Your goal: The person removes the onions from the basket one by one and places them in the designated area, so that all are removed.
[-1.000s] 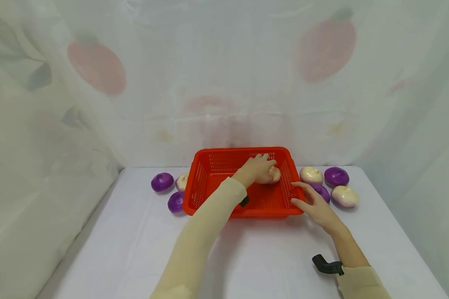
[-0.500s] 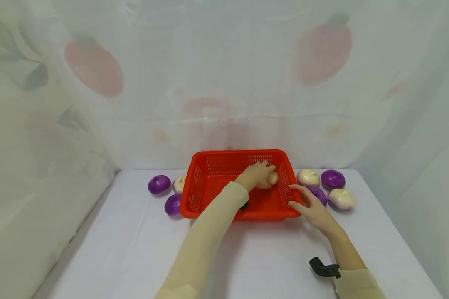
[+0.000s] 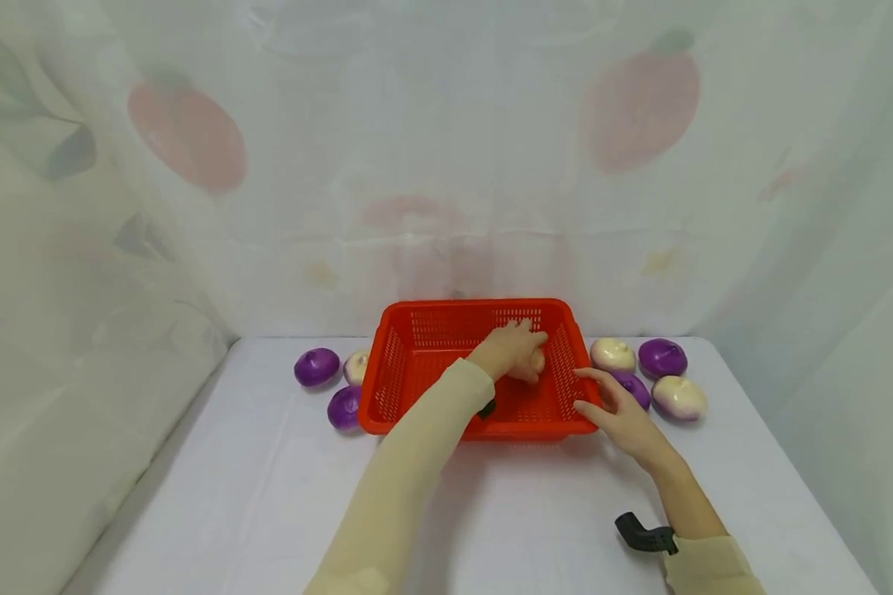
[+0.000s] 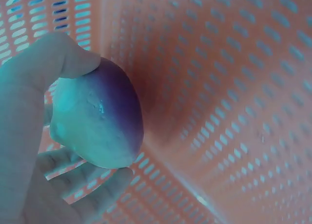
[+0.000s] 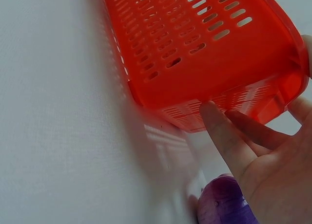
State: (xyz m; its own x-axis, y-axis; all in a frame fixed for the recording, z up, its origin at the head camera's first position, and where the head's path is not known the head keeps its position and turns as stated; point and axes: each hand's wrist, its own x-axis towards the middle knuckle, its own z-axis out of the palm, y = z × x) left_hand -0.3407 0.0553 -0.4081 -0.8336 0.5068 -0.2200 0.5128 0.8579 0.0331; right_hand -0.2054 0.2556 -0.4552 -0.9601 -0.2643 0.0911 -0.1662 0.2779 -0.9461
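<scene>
My left hand [image 3: 512, 347] reaches into the red slotted plastic basket [image 3: 484, 428], near its right end. It holds a turnip [image 4: 100, 117], white on one side and purple on the other, with the thumb on top and the fingers beneath. From the head view only a pale bit of that turnip shows past the fingers. At the basket's near right corner, my right hand [image 3: 625, 421] grips the rim. The right wrist view has its fingers [image 5: 226, 136] against the outer wall, with a purple turnip [image 5: 225, 202] lying just below.
Left of the basket lie two purple-side-up turnips [image 3: 317, 367] and a white one [image 3: 356, 367] partly behind the rim. Several more turnips [image 3: 663, 358] sit close together at its right. A hanging printed sheet [image 3: 454, 165] stands behind the white-covered table [image 3: 268, 496].
The left hand, still holding the turnip inside the basket, has shifted slightly, and less of the turnip shows now. The right hand stays at the corner. The head view has moved a little.
</scene>
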